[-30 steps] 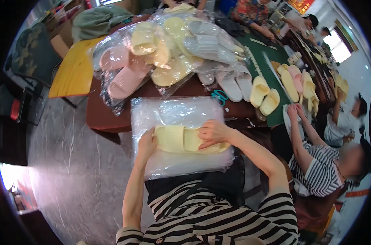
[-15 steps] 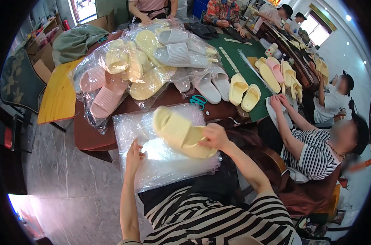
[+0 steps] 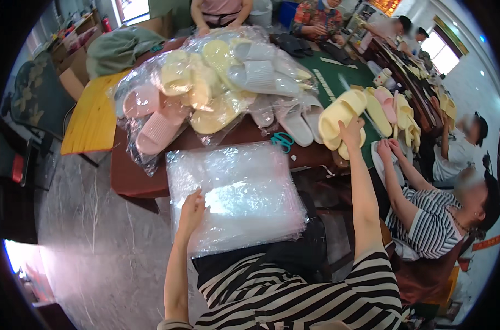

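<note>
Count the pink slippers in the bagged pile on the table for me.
2 visible, both on the left of the pile: one upper pink slipper and one lower pink slipper, nearer the wearer. More may be hidden underneath.

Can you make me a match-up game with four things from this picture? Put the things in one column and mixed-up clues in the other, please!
Things:
1. Left hand
2. Right hand
3. Scissors
4. Bunched cloth

Clues:
A. Turquoise handles
B. Over the clear plastic
C. Grey-green, at the table's far left
D. On a pale yellow slipper

Right pairs: 1-B, 2-D, 3-A, 4-C
</note>
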`<state>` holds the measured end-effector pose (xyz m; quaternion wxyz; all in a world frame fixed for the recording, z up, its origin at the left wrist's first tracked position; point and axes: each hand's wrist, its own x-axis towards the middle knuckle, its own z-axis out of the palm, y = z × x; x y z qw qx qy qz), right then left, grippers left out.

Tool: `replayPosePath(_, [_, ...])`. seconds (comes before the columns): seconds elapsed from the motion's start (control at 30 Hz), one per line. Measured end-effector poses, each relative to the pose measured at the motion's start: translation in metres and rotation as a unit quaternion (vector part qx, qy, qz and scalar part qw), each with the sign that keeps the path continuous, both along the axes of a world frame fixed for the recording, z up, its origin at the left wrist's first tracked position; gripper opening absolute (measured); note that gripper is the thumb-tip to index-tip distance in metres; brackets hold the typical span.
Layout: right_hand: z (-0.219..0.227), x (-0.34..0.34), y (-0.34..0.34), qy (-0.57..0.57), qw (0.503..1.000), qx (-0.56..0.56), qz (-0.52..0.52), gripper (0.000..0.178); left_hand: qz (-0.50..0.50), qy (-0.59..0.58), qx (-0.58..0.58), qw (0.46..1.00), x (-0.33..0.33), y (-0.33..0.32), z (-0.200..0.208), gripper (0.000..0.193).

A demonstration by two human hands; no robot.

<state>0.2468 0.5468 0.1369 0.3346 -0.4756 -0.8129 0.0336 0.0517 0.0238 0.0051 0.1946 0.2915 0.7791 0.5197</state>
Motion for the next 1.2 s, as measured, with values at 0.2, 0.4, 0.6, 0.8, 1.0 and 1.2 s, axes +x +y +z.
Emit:
replayPosePath(0.2, [-0.018,-0.056,-0.148,0.019,0.912,-0.034,0.409,0.029,-0.047,0.093,-0.088,0.991,0.012,-0.001,0.048,0.041])
replayPosePath(0.4, [-0.079,-0.094,-0.256,-0.169,0.804,0.058,0.567,0.051,-0.009,0.271,-0.177,0.946,-0.007,0.023,0.038,0.05])
replayPosePath(0.6, [-0.119,-0.092,-0.245,-0.225,0.797,-0.084,0.554,0.064,0.029,0.306,-0.274,0.912,-0.003,0.013,-0.001,0.088])
replayPosePath(0.8, [-0.078,-0.136,-0.219,-0.047,0.812,-0.156,0.56,0.04,0.022,0.287,-0.239,0.927,-0.007,0.013,0.009,0.074])
replayPosePath(1.0, [-0.001,-0.256,-0.219,0.16,0.885,-0.175,0.401,0.064,0.033,0.257,-0.12,0.958,-0.006,0.016,0.017,0.045])
replayPosePath(1.2, [0.007,-0.317,-0.233,0.215,0.864,-0.152,0.429,0.085,0.003,0.244,-0.045,0.969,0.01,0.014,0.018,0.037])
